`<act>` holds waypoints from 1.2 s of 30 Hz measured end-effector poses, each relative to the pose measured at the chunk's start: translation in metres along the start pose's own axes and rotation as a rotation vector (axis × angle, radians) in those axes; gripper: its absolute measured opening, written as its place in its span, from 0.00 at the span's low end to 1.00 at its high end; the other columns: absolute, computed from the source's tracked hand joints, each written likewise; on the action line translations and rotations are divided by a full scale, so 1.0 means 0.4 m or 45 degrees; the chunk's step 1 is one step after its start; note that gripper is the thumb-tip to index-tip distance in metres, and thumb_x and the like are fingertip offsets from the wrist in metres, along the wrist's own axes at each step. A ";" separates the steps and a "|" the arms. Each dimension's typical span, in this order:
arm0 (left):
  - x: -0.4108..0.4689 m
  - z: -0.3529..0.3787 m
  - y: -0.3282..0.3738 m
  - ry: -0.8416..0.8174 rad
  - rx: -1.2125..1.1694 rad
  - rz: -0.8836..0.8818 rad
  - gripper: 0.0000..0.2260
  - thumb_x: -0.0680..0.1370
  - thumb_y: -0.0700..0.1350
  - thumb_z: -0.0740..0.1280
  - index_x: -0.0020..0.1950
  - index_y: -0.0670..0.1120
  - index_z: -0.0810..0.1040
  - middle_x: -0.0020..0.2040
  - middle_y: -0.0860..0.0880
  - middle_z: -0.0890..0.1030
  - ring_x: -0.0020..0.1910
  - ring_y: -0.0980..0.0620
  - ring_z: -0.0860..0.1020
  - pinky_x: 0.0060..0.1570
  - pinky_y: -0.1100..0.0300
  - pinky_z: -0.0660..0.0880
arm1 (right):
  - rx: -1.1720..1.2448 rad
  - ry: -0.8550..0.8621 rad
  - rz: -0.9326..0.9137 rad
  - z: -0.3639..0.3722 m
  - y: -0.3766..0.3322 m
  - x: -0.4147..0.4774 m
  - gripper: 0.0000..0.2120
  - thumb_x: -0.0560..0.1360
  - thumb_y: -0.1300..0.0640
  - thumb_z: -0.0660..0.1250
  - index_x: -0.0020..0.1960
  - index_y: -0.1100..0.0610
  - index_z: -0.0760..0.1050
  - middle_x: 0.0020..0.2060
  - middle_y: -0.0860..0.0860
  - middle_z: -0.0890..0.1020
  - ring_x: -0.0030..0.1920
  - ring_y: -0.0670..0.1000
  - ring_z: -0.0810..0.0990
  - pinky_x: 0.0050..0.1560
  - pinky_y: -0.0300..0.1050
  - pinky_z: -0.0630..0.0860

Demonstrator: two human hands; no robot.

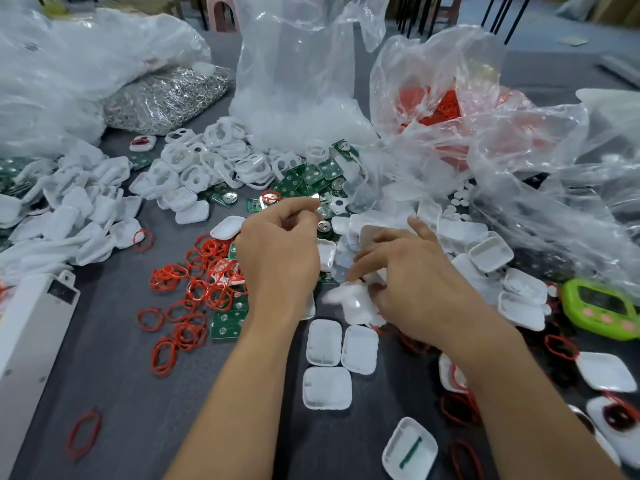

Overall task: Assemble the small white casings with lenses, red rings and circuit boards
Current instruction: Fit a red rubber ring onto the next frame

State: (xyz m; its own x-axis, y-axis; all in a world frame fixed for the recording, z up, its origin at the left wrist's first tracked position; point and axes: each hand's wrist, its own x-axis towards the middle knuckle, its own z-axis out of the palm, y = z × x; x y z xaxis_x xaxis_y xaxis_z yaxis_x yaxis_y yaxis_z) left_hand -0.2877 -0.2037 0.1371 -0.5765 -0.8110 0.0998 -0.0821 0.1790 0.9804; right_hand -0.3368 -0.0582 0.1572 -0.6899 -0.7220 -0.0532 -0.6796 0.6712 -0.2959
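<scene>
Desk (121, 393) is crowded. Clear plastic bags (294, 81) stand from 10 to 2 o'clock; the bag at 1 o'clock (433, 64) has red parts inside. Bag of metal clips (166, 98) at 11. Casing pile (86, 220) at 9, open white frames (214, 157) at 11, circuit boards (311, 178) at 12, just beyond the hands. Red rings (194, 271) heaped at 9, right beside the left hand. Green timer (602, 308) at 3. Three empty casings (325, 342) cluster at 6, between the forearms.

Left hand (277, 251): fingers curled, thumb and forefinger tips together over the boards; cannot tell what they pinch, if anything. Right hand (412, 278): fingers curled down onto a white casing (356, 306), motion-blurred, just above the cluster. Hands apart, side by side.
</scene>
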 end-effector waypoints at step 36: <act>-0.047 0.040 0.006 -0.355 -0.383 -0.275 0.10 0.75 0.31 0.69 0.46 0.46 0.82 0.36 0.46 0.86 0.30 0.47 0.84 0.29 0.60 0.78 | 0.680 0.172 0.191 0.030 0.051 -0.050 0.05 0.73 0.57 0.74 0.38 0.50 0.84 0.32 0.44 0.83 0.33 0.41 0.78 0.35 0.32 0.71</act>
State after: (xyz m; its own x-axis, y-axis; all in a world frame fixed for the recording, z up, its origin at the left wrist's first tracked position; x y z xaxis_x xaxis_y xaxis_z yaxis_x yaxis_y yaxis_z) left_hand -0.2899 -0.1790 0.1349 -0.7722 -0.6237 -0.1211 -0.0083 -0.1807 0.9835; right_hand -0.3337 -0.0320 0.1409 -0.8185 -0.5741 -0.0197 -0.3760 0.5613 -0.7372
